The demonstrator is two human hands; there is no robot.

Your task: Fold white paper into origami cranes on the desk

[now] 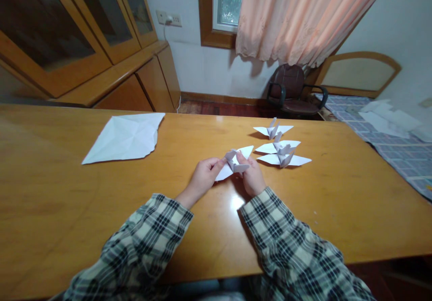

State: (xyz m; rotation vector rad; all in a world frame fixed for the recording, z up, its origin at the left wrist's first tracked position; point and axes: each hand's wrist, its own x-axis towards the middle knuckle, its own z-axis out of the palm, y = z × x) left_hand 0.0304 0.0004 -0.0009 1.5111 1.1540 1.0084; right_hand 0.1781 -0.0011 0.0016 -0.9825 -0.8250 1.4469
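Observation:
Both my hands pinch a small white folded paper crane (243, 153) just above the wooden table (50, 193). My left hand (202, 178) grips its left side with thumb and fingers pressed together. My right hand (251, 175) holds the right side, fingers closed on a folded point. To the right lie three finished white paper cranes (274, 130) (277, 147) (285, 159), close together on the table. A creased, unfolded white paper sheet (126, 137) lies flat at the far left.
A dark office chair (293, 92) stands beyond the table's far edge under a pink curtain (303, 17). Wooden cabinets (84, 44) line the left wall. A bed with a checked cover and white papers (388, 121) sits at the right.

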